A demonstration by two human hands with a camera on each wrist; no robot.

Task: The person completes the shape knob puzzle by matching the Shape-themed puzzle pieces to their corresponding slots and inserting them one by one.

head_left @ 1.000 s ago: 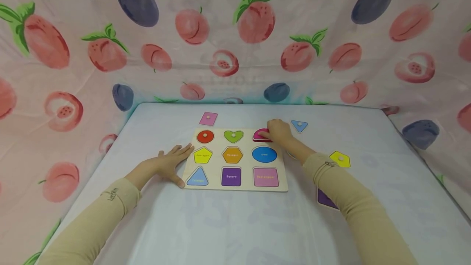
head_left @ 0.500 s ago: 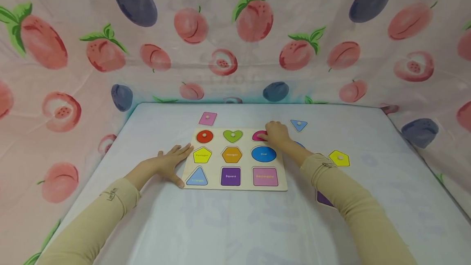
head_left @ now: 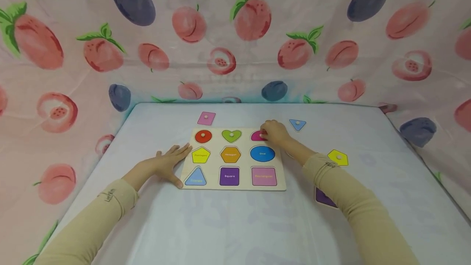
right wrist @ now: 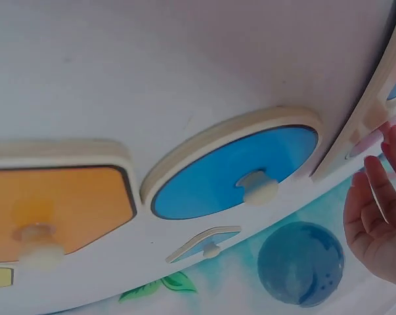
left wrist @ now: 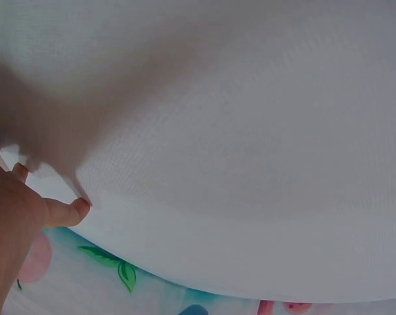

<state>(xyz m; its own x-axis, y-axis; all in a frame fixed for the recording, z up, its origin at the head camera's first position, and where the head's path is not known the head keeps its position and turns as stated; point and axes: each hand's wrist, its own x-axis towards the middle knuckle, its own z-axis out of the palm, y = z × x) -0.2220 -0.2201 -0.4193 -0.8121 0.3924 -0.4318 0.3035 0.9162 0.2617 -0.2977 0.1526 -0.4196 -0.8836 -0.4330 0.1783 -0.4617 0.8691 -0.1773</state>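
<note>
A wooden shape puzzle board (head_left: 215, 167) lies on the white table. Its top row holds knobbed pieces: a red circle (head_left: 203, 136), a green heart (head_left: 231, 135) and a magenta semicircle (head_left: 255, 136) lying in its slot. My right hand (head_left: 275, 133) is at the semicircle, fingertips beside its knob, which shows. In the right wrist view, that hand's fingers (right wrist: 373, 172) are loosely extended near the board's surface. My left hand (head_left: 167, 165) spreads its fingers along the board's left edge, thumb at the near corner. The other slots show printed shape names.
Loose knobbed pieces lie around the board: a pink rectangle (head_left: 207, 120) behind, a blue triangle (head_left: 297, 126) at back right, a yellow pentagon (head_left: 337, 158) and a partly hidden purple square (head_left: 324, 198) at right. The right wrist view shows an orange hexagon (right wrist: 73, 203) and blue oval (right wrist: 211, 180).
The magenta semicircle, raised at its near edge before, now lies flat in its slot. My right fingers have shifted so its knob shows. My left hand keeps its place.
</note>
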